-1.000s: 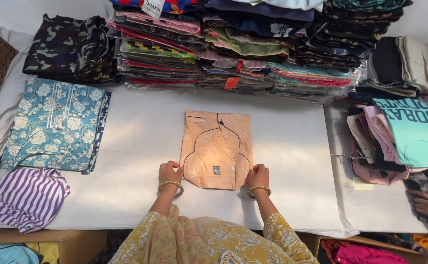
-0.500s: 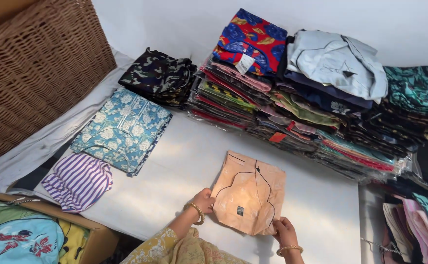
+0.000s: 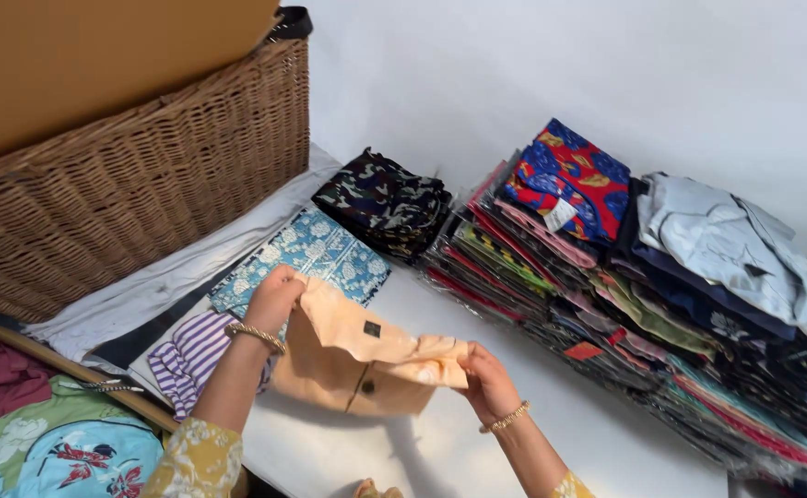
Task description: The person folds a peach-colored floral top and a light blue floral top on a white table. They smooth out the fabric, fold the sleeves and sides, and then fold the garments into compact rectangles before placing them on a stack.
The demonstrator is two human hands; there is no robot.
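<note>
A folded peach garment [image 3: 353, 360] with a small dark label hangs lifted just above the white table [image 3: 440, 443]. My left hand [image 3: 274, 297] grips its left upper corner, over the blue floral folded cloth [image 3: 316, 254]. My right hand [image 3: 484, 378] grips its right end. Both wrists wear gold bangles, and the sleeves are yellow and patterned. The garment sags between the two hands.
A purple striped folded cloth [image 3: 191, 355] lies at the left, a dark camouflage garment [image 3: 385, 203] behind it. Tall stacks of wrapped folded clothes [image 3: 606, 267] fill the right. A big wicker basket [image 3: 127, 184] stands at the left. A box of clothes [image 3: 44, 443] sits lower left.
The peach garment lay flat on the table under both hands; now both hands have lifted it and carried it left. The camera has turned left, toward the basket.
</note>
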